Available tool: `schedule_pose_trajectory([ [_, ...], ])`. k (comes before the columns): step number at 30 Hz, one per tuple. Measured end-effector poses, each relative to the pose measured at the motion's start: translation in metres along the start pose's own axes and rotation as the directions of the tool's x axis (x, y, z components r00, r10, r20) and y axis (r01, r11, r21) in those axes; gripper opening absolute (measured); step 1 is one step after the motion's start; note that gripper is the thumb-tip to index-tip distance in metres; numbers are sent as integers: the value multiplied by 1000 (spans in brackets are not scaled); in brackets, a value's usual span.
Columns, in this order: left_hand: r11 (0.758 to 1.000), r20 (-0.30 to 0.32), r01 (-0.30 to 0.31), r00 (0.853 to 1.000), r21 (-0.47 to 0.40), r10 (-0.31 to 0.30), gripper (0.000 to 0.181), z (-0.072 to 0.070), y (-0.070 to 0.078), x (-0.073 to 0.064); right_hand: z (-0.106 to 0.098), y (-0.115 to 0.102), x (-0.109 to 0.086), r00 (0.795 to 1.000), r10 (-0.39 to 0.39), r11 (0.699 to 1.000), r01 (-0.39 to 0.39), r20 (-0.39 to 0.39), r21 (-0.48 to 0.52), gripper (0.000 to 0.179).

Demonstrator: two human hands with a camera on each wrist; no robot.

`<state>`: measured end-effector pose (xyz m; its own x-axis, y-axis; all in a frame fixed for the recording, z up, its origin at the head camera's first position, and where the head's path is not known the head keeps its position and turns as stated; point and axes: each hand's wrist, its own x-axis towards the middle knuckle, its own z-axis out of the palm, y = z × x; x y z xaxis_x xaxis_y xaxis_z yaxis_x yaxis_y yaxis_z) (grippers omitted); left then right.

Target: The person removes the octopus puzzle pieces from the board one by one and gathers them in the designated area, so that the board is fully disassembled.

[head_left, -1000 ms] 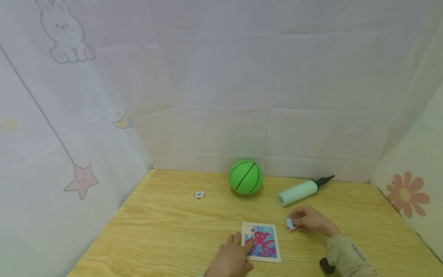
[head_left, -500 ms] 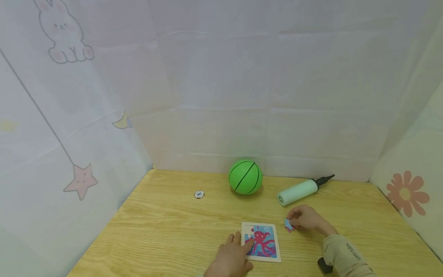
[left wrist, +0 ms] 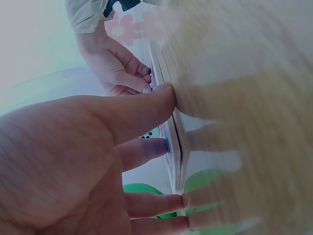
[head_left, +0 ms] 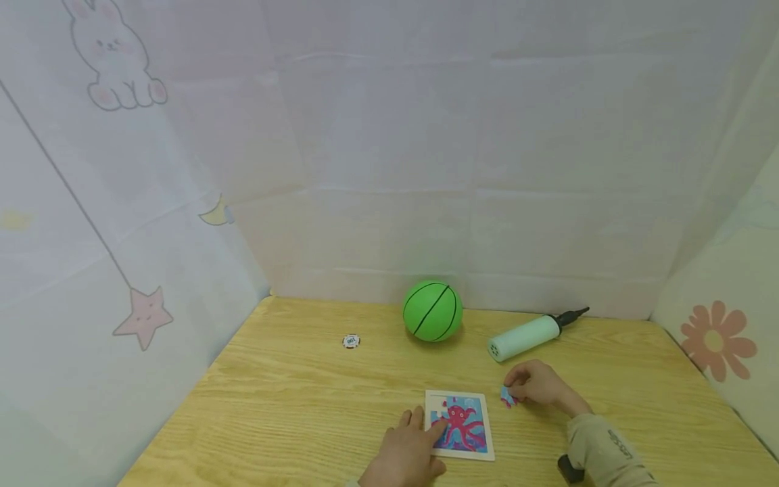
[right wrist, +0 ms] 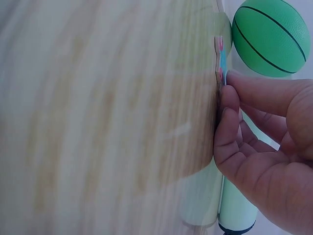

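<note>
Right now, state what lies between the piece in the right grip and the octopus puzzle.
In the head view, only a bare strip of table shows between the piece and the octopus puzzle.

Three cameras here: one up high, two low by the table [head_left: 274, 406].
The head view looks forward and down from well back; the left wrist's, tipped sideways, peers closely past the left hand [left wrist: 98, 152] to the right hand [left wrist: 115, 63]; the right wrist's, also sideways, faces the ball [right wrist: 271, 36] and pump [right wrist: 238, 210], both shared with the head view.
</note>
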<state>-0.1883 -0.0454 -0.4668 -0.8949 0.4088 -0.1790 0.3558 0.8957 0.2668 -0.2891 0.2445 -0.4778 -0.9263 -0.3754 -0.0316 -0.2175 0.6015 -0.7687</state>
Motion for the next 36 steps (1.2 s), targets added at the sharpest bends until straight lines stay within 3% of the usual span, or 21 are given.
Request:
schedule_pose_trajectory([
  [13, 999, -17, -4, 1000, -52, 4, 61, -1, -2, -2, 3, -6, -1, 1000, 23, 999, -23, -10, 25, 11],
  [23, 989, -7, 9, 1000, -149, -10, 61, -1, -2, -2, 10, -30, 6, 995, -103, 992, 102, -12, -67, 17],
  [26, 990, -7, 9, 1000, -143, -10, 61, -3, 1, -3, 15, -37, 9, 987, -158, 984, 157, -1, -89, 17],
  [32, 997, -9, 2, 1000, -73, -3, 63, -4, 11, -6, 28, -51, 15, 991, -132, 991, 131, 34, 24, 19],
  [36, 1000, -3, -7, 1000, -20, 7, 61, -1, 15, -6, 40, -53, 21, 985, -169, 986, 168, 39, 19, 16],
])
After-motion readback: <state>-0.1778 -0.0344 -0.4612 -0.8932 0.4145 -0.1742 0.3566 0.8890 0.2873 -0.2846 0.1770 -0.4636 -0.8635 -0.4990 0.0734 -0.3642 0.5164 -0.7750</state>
